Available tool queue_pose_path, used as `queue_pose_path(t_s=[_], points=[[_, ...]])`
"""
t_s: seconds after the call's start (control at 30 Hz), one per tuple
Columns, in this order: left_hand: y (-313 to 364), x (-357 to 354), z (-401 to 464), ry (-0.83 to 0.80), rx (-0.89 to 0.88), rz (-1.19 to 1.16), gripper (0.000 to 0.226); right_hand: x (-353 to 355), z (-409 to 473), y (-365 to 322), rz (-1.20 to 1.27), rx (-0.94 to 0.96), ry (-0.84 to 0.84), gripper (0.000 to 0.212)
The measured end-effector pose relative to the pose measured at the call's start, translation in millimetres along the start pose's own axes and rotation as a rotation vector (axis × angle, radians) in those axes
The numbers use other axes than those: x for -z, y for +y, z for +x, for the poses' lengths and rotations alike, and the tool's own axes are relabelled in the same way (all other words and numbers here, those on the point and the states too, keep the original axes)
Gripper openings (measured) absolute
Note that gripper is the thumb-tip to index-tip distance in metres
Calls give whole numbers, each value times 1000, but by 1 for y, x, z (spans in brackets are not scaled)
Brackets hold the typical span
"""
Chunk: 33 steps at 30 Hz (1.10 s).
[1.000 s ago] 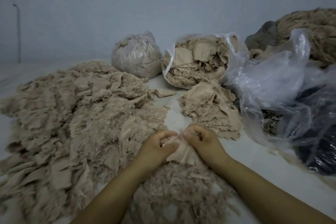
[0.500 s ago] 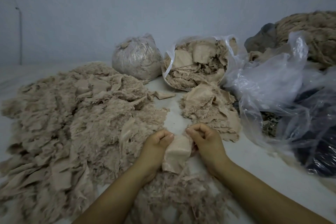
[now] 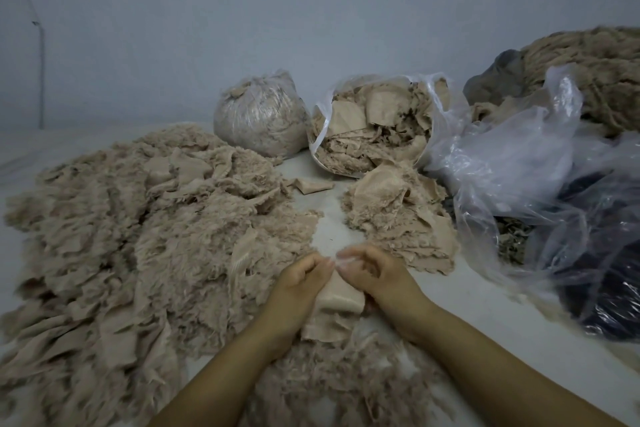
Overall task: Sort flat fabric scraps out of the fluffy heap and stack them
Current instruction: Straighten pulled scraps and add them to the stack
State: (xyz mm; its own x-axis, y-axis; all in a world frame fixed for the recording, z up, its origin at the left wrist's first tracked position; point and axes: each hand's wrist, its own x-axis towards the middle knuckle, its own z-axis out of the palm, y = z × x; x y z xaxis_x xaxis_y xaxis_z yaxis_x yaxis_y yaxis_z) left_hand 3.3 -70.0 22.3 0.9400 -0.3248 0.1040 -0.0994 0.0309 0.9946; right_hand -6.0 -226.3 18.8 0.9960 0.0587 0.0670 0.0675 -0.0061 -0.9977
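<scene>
A big fluffy beige heap [image 3: 145,236] covers the left of the white surface, and more fluff lies under my forearms. Between my hands hangs a flat beige fabric scrap [image 3: 337,302]. My left hand [image 3: 298,288] and my right hand [image 3: 375,274] both pinch its top edge with curled fingers, fingertips nearly touching. The fingertips are blurred. A low stack of flat scraps [image 3: 398,218] lies just beyond my right hand.
An open plastic bag of scraps [image 3: 374,128] and a tied bag of fluff [image 3: 259,118] stand at the back. Crumpled clear plastic [image 3: 519,166] over dark material sits at the right, with a rope-like beige mound [image 3: 595,73] behind. One loose scrap [image 3: 311,185] lies mid-surface.
The scrap, bunched a second ago, has been pulled out flat and now hangs lower between my hands. My fingertips have come closer together at its top edge.
</scene>
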Motion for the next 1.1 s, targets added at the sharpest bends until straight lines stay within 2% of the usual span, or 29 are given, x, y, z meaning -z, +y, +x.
queue_pose_path(t_s=[0.03,0.13,0.2,0.27,0.33,0.4,0.43,0.5,0.57,0.63,0.7,0.8,0.9,1.0,1.1], points=[[0,1,0,-27,-9,56,26,0,-1,-1,-26,25,9,5],[-1,1,-2,-72,-48,240,17,3,1,1,-13,86,109,11],[0,3,1,33,-55,201,25,7,4,0,-5,112,177,11],[2,10,4,186,-39,46,25,13,5,-1,-41,95,206,14],[4,15,6,259,-10,-129,22,16,1,-1,-30,27,67,18],[5,13,5,233,-5,-212,20,11,-4,-4,-37,15,-143,30],[5,11,4,198,-15,-196,18,7,-6,-5,-90,51,-173,34],[4,6,3,134,-53,-141,18,2,-4,-7,-167,136,-104,28],[4,5,3,141,-86,-132,20,0,-2,-5,-113,93,-105,29],[4,6,5,250,-110,-126,21,-3,-4,-3,-98,27,-212,15],[4,8,8,357,-113,-134,19,-3,-6,-3,-77,-30,-296,20],[5,13,10,468,-140,-72,21,2,-7,-5,-11,-79,-404,13],[7,20,12,521,-165,-29,25,5,-10,-3,-89,-93,-481,8],[5,22,13,531,-154,-37,25,8,-9,-4,-110,-90,-486,7],[3,22,13,516,-143,-23,27,11,-6,-7,-58,-75,-390,22]])
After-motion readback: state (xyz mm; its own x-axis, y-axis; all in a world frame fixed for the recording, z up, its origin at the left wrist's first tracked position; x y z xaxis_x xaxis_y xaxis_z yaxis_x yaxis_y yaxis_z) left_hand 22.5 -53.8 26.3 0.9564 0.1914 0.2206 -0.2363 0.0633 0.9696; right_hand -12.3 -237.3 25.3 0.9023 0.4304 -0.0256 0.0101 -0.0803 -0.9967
